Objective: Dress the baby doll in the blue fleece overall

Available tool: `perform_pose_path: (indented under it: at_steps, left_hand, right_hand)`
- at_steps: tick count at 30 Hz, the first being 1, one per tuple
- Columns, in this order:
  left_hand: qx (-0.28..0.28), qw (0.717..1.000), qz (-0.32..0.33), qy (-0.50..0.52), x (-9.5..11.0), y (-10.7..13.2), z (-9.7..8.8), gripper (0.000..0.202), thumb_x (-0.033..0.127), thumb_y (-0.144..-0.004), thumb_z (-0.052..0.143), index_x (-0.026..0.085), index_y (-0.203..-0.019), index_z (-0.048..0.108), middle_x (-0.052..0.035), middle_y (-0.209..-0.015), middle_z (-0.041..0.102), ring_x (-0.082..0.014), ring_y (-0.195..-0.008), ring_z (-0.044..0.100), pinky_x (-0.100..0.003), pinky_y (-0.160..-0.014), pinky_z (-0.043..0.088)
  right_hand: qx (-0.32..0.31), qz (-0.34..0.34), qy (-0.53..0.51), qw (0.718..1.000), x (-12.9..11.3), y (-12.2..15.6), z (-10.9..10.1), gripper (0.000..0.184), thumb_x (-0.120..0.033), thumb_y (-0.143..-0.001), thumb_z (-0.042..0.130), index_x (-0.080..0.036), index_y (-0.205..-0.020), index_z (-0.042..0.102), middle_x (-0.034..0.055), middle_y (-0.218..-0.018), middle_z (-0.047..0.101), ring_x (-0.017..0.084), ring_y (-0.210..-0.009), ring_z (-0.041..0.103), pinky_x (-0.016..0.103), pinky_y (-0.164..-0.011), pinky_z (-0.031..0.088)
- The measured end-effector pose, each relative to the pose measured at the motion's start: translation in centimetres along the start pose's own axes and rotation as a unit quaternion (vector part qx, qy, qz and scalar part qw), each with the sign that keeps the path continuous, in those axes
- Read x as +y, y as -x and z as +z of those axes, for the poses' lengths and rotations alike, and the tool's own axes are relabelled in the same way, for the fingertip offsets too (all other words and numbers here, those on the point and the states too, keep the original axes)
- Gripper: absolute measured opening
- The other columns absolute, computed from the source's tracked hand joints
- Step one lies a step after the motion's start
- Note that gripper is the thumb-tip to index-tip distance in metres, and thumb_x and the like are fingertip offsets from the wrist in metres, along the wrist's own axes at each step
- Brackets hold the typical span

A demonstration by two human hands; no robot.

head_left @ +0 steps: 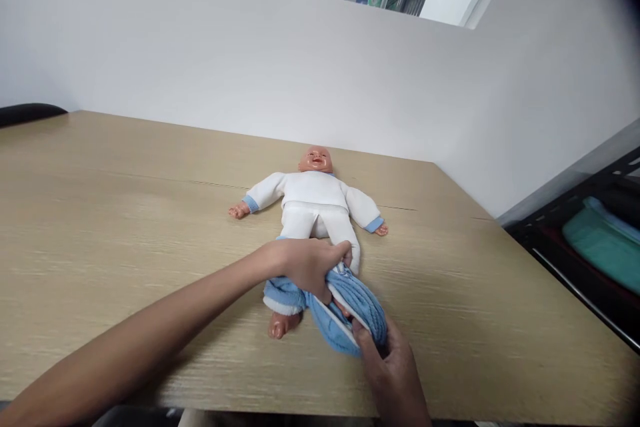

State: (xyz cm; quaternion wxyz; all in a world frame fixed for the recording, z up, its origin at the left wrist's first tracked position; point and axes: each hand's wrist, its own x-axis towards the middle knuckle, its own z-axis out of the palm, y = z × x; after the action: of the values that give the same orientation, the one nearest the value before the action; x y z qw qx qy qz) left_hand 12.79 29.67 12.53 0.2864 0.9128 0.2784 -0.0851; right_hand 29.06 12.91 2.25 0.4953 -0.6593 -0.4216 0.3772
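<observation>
A baby doll lies on its back on the table, head toward the wall, in a white top with blue cuffs. Blue trousers with white trim are bunched around its lower legs. One bare foot pokes out of the left trouser leg; the other foot is mostly hidden in the bunched cloth. My left hand reaches across the doll's legs, its fingers closed on the upper part of the trousers. With thumb and fingers, my right hand grips the gathered trouser leg at the lower right.
The wooden table runs up to a white wall. A dark shelf rack with a folded green cloth stands at the right. A black chair back shows at the far left.
</observation>
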Motion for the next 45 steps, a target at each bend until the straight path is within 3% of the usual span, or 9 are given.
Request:
perform_pose_path:
  at_steps: [6,14,21,24,28,34,37,40,45]
  left_hand:
    - [0.023,0.986,0.025,0.164,-0.2,1.2,-0.5,0.061,0.029,-0.074,0.078,0.021,-0.124,0.043,-0.0015,-0.101,0.061,-0.0227,-0.092,0.062,-0.031,-0.078,0.048]
    - [0.117,0.947,0.076,0.289,-0.8,2.0,1.0,0.061,0.023,-0.072,0.076,0.021,-0.129,0.052,-0.0001,-0.098,0.062,-0.0210,-0.085,0.061,-0.033,-0.076,0.048]
    - [0.170,0.937,0.136,0.272,-2.1,2.9,0.9,0.018,0.020,-0.082,0.071,0.018,-0.099,0.064,0.0008,-0.089,0.060,-0.0174,-0.081,0.057,-0.029,-0.074,0.045]
    - [0.197,0.950,0.144,0.196,-2.4,3.7,1.1,0.019,0.034,-0.091,0.076,0.018,-0.098,0.069,-0.0041,-0.101,0.065,-0.0226,-0.096,0.061,-0.034,-0.087,0.049]
    - [0.243,0.955,0.120,0.121,-3.0,5.6,1.6,0.044,0.051,-0.092,0.077,0.025,-0.126,0.069,-0.0085,-0.138,0.060,-0.0311,-0.129,0.054,-0.043,-0.113,0.044]
    - [0.279,0.954,0.022,0.106,-4.9,7.6,1.9,0.040,0.050,-0.088,0.079,0.024,-0.116,0.066,-0.0094,-0.154,0.047,-0.0367,-0.145,0.037,-0.050,-0.116,0.041]
    - [0.268,0.951,0.050,0.147,-5.7,7.1,1.7,0.026,0.039,-0.091,0.076,0.022,-0.106,0.064,-0.0091,-0.146,0.053,-0.0325,-0.138,0.046,-0.046,-0.112,0.043]
    - [0.285,0.917,0.082,0.265,-6.5,5.8,2.1,0.021,0.041,-0.100,0.064,0.021,-0.102,0.058,-0.0077,-0.122,0.060,-0.0238,-0.114,0.057,-0.038,-0.100,0.049]
    - [0.341,0.856,0.005,0.388,-8.1,4.7,4.1,0.035,0.052,-0.098,0.067,0.021,-0.109,0.054,-0.0025,-0.106,0.054,-0.0186,-0.097,0.055,-0.032,-0.087,0.048]
  right_hand:
    - [-0.039,0.044,-0.124,0.991,0.1,-1.1,-0.6,0.039,-0.050,-0.085,0.076,-0.019,-0.109,0.077,0.0097,-0.098,0.082,0.030,-0.092,0.076,0.038,-0.083,0.062]
    - [-0.035,-0.073,-0.135,0.988,-0.6,-3.6,-1.4,0.054,-0.037,-0.079,0.088,-0.028,-0.123,0.058,0.0014,-0.105,0.074,0.022,-0.093,0.072,0.028,-0.082,0.060]
    - [-0.237,-0.116,0.063,0.963,-3.7,-8.5,-5.1,0.039,-0.040,-0.090,0.078,-0.024,-0.124,0.066,0.0058,-0.119,0.074,0.029,-0.112,0.069,0.040,-0.100,0.054]
    - [-0.308,-0.155,0.154,0.926,-5.4,-10.0,-5.9,0.041,-0.045,-0.090,0.079,-0.026,-0.125,0.069,0.0057,-0.125,0.073,0.032,-0.118,0.066,0.043,-0.101,0.053]
    - [-0.331,-0.207,0.223,0.893,-6.9,-11.1,-6.7,0.036,-0.049,-0.090,0.081,-0.028,-0.117,0.068,0.0029,-0.115,0.071,0.027,-0.106,0.064,0.036,-0.091,0.052]
    - [-0.391,-0.196,0.144,0.888,-7.2,-13.2,-6.3,0.024,-0.046,-0.097,0.074,-0.026,-0.107,0.065,0.0004,-0.100,0.060,0.021,-0.095,0.055,0.031,-0.087,0.046]
    - [-0.390,-0.156,0.045,0.906,-6.9,-14.8,-4.8,0.028,-0.046,-0.094,0.075,-0.026,-0.109,0.064,0.0003,-0.099,0.056,0.021,-0.096,0.054,0.030,-0.086,0.046]
    - [-0.340,-0.111,-0.045,0.933,-6.2,-16.1,-2.9,0.027,-0.043,-0.088,0.079,-0.025,-0.102,0.065,-0.0011,-0.094,0.057,0.020,-0.093,0.055,0.029,-0.085,0.046]
    - [-0.244,-0.052,-0.121,0.961,-3.0,-17.2,-0.7,0.038,-0.051,-0.088,0.079,-0.026,-0.114,0.067,-0.0001,-0.105,0.070,0.022,-0.105,0.065,0.035,-0.100,0.051]
